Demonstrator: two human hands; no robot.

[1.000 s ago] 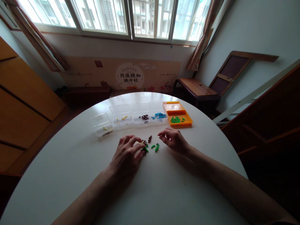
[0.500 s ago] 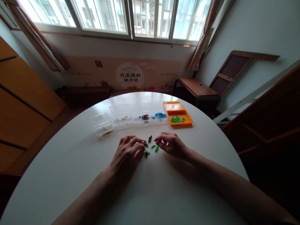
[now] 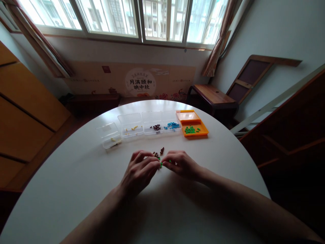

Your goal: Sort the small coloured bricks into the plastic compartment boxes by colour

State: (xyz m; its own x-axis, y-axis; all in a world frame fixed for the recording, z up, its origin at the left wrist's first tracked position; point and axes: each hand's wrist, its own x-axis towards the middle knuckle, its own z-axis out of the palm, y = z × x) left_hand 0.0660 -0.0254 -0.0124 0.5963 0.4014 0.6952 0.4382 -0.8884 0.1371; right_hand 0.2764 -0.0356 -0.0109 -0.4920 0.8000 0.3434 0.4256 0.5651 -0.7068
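Observation:
My left hand (image 3: 141, 168) is closed in a pinch, its thumb and index fingertips at a small green building brick (image 3: 160, 165). From the other side the pinched fingertips of my right hand (image 3: 181, 164) meet the same green piece. Whether it is one brick or several joined ones is too small to tell. Just beyond the fingers lie brown bricks (image 3: 162, 150) and a darker brown cluster (image 3: 155, 154). Another green brick (image 3: 170, 161) shows partly beneath my right hand, which hides other pieces.
Along the far side of the white round table (image 3: 76, 176) stand open clear plastic boxes (image 3: 130, 117) with yellow, dark brown and blue bricks. An orange box (image 3: 205, 133) of green bricks is at their right. A wooden chair (image 3: 215, 94) stands beyond the table.
My right hand has moved left and slightly down, over the loose green bricks. Its fingertips now meet those of my left hand at a green piece.

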